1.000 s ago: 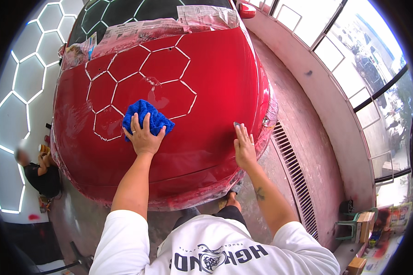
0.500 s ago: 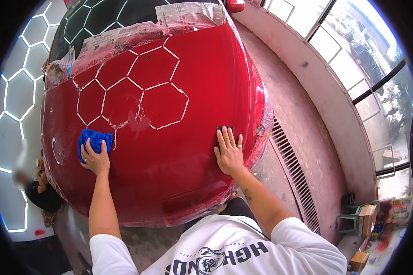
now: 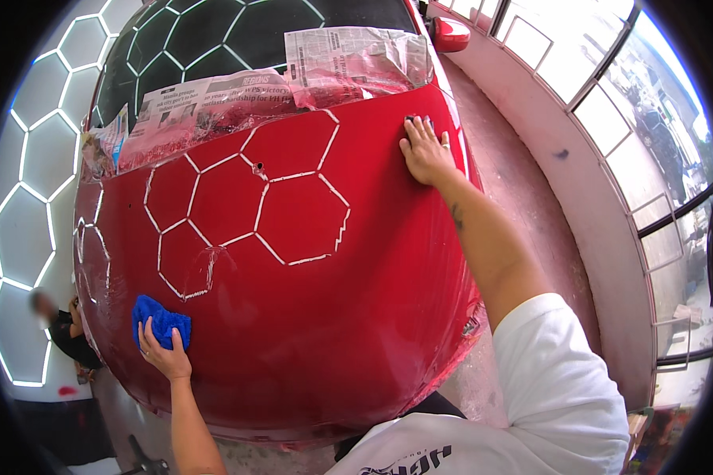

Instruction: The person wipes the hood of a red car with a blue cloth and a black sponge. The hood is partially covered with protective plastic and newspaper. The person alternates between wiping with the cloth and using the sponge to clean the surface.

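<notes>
A glossy red car hood [image 3: 348, 293] fills the view, mirroring white hexagon lights. My left hand [image 3: 165, 353] presses a blue cloth [image 3: 158, 320] flat against the hood's near left corner. My right hand [image 3: 425, 150] lies flat with fingers spread on the hood's far right edge, holding nothing. Sheets of newspaper [image 3: 285, 83] are taped across the base of the windscreen.
A red side mirror [image 3: 450, 33] sticks out at the top right. A pinkish concrete floor strip [image 3: 531, 206] and a low wall with tall windows [image 3: 618, 119] run along the right. Another person [image 3: 59, 336] crouches at the left, beside a wall of hexagon lights [image 3: 24, 174].
My left hand slid the blue cloth from the hood's middle to its left, then down to the near left corner. My right hand moved from the near right edge up toward the windscreen.
</notes>
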Motion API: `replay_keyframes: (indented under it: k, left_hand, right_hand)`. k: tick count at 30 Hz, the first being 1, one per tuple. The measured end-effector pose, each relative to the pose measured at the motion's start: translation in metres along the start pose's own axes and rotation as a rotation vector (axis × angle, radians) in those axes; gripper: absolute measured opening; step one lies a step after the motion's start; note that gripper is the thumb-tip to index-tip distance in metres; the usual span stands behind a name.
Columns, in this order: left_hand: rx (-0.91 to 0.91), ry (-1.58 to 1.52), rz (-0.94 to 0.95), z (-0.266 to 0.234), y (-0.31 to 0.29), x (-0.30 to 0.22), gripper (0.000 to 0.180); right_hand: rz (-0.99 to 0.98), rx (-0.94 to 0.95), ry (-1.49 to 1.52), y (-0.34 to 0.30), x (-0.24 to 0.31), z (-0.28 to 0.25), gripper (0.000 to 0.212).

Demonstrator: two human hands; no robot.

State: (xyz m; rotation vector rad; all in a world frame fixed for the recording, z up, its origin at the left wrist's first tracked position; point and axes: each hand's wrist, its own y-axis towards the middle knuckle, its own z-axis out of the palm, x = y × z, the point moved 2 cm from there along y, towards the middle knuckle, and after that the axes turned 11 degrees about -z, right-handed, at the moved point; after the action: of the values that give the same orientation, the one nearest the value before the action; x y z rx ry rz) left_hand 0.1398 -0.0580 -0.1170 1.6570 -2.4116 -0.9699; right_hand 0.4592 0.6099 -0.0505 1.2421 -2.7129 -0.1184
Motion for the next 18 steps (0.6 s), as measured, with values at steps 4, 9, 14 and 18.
replay_keyframes:
  k: [4, 9, 14, 18]
  left_hand:
    - [0.015, -0.058, 0.005, 0.001, -0.001, -0.009, 0.067]
    - [0.013, -0.079, 0.047, 0.004, 0.002, -0.007, 0.064]
    - [-0.023, -0.008, 0.051, 0.009, 0.002, 0.005, 0.065]
    - [-0.038, 0.039, -0.009, 0.015, 0.002, 0.009, 0.068]
  right_hand:
    - [-0.009, -0.044, -0.063, 0.068, -0.051, -0.003, 0.067]
    - [-0.063, -0.071, 0.044, 0.077, -0.081, 0.010, 0.066]
    - [-0.044, -0.062, 0.030, -0.041, -0.011, 0.012, 0.064]
    - [-0.062, -0.093, 0.004, -0.215, 0.074, 0.031, 0.064]
